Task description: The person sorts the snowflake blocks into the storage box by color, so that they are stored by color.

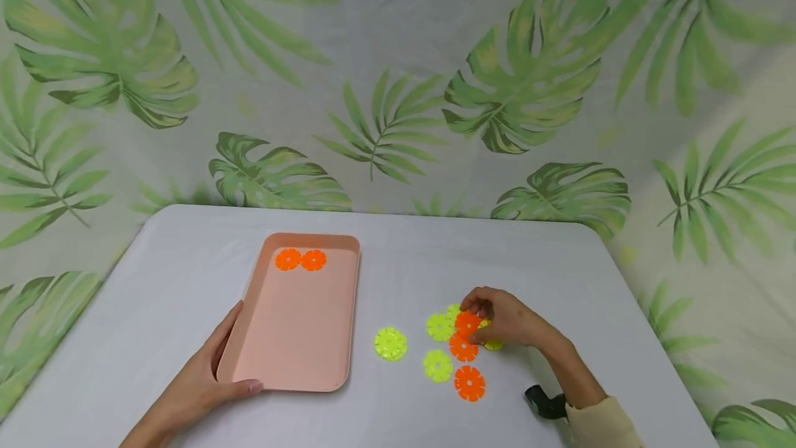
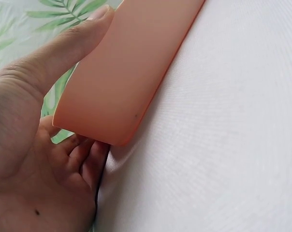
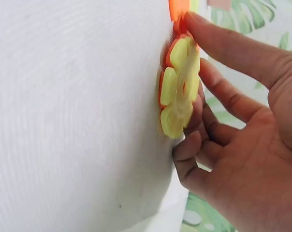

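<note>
My left hand holds the near left corner of a pink rectangular tray, thumb along the near edge and fingers at the left side. Two orange snowflake discs lie side by side at the tray's far end. Right of the tray, my right hand pinches an orange snowflake disc between thumb and fingers. Below it lie two more orange discs. Yellow-green discs lie around them, one beneath the right hand, partly hidden by it in the head view.
A separate yellow-green disc, perhaps a stack, lies between tray and right hand. The white-covered table ends at a leaf-print cloth behind. A black object sits by the right forearm.
</note>
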The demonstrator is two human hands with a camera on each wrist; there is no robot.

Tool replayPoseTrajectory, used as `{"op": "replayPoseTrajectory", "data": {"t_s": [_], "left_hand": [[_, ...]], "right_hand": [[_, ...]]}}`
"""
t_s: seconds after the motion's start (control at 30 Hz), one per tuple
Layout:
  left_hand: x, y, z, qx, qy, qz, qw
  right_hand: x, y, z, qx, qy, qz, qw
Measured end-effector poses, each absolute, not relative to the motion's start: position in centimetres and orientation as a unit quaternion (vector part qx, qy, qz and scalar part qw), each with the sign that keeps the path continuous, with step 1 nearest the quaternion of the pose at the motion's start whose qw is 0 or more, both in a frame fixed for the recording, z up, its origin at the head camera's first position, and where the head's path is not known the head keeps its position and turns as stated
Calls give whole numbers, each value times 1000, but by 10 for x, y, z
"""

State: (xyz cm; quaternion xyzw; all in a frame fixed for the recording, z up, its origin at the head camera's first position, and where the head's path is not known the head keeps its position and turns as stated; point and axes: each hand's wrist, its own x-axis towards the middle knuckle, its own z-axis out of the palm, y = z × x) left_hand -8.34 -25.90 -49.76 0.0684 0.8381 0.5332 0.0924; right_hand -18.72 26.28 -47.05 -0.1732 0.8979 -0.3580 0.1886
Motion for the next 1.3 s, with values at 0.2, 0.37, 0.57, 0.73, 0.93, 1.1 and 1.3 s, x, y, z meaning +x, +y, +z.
{"op": "replayPoseTrajectory", "data": {"t_s": [0.2,0.37,0.57,0.73,0.93,1.1,1.3], "left_hand": [[-83,-260,-496,72,833,541,90],[-82,-260,-499,78,831,544,82],[-81,-260,-498,65,837,536,87],[-83,-259,-498,76,838,534,76],[-83,-260,-499,76,836,539,76],[-82,-261,-499,72,830,546,85],[-83,-261,-501,78,826,552,86]], "right_hand": [[-193,262,-471,-145,896,-383,172],[-198,266,-468,-121,886,-420,152],[-204,266,-468,-139,857,-471,155],[-208,260,-471,-144,845,-492,151],[-210,248,-477,-127,835,-516,145],[-211,238,-477,-118,819,-545,134],[-215,225,-472,-117,820,-546,125]]}}
